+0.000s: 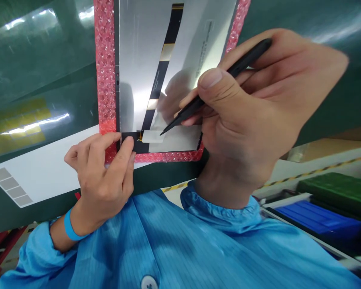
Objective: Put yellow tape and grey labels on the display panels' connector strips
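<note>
A display panel with a silvery back lies on pink bubble wrap. A black flex cable runs slantwise up it from the lower edge. Beside the cable's lower end is a small whitish piece of tape. My left hand has thumb and fingers closed at the panel's lower left corner, against a black strip. Between thumb and fingers, my right hand grips black pointed tweezers, whose tip is at the tape's right end. Whether the tip touches the tape, I cannot tell.
Under the wrap is a dark green work surface. A white sheet with grey squares lies at the left, near yellow squares under clear film. At the lower right are a blue bin and a green one.
</note>
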Motion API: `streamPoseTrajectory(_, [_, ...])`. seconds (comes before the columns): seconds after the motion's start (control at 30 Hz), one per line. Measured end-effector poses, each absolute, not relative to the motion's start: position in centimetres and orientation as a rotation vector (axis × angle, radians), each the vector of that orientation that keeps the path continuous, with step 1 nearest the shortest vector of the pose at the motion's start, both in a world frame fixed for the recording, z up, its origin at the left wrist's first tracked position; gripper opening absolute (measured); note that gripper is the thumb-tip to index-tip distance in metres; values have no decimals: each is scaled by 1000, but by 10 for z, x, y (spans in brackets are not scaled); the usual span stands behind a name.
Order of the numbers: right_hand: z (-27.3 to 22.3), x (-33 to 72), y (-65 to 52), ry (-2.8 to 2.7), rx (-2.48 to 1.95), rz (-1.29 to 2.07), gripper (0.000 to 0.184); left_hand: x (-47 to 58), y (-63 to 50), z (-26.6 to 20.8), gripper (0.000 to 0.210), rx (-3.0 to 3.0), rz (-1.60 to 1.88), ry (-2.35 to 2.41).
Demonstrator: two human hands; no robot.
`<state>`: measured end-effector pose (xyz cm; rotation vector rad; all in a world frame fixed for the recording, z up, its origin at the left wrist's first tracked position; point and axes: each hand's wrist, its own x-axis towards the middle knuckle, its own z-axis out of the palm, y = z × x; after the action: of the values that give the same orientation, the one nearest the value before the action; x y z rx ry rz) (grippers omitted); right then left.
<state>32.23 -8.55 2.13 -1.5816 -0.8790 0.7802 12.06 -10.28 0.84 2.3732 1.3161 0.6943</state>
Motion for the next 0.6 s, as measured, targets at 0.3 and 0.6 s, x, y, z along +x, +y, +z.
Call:
streamPoseTrajectory(0.3, [27, 319, -81, -970, -1692, 833, 21, 122, -103, 12, 26, 2354, 667, 1312])
streamPoseTrajectory(0.6, [29, 316, -79, -1021, -1777, 826, 17, 122, -104, 11, 30, 2342, 645, 1326])
